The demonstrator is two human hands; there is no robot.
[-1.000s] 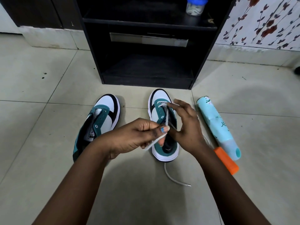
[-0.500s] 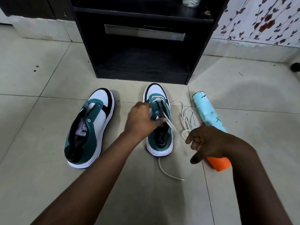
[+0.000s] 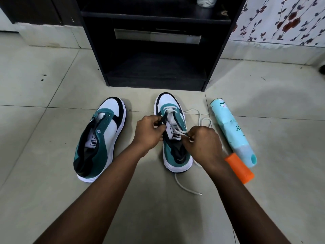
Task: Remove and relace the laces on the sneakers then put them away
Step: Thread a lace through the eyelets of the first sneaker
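- The right sneaker (image 3: 173, 138) sits on the tiled floor (image 3: 52, 88) just in front of the black shelf unit (image 3: 154, 50), toe toward it; a white lace (image 3: 175, 133) runs through only its lowest eyelets near the toe.
- The left sneaker (image 3: 100, 140) lies beside it, a little apart, with no lace in its eyelets.
- The left hand (image 3: 149, 132) has its fingers curled and pinches the left eyelet flap of the right sneaker, holding it steady.
- The right hand (image 3: 202, 143) is closed in a pinch on the lace close to the tongue; the lace tip itself is hidden by the fingers.
- Loose lace loops lie on the floor to the right of the shoe, and 1 free end trails behind the heel.
- The step in hand looks like threading the next eyelet, so relacing is at an early stage: 1 shoe barely begun, the other untouched.
- To do it well, grip the lace near its stiff tip, lift the flap so the hole opens, and feed from the same side as the row below.
- Draw the slack through evenly and keep both ends near equal length, watching that the floor loops do not knot.
- A pale blue spray can (image 3: 232, 132) and an orange cap (image 3: 239, 170) lie right of the shoe, near the loose lace.
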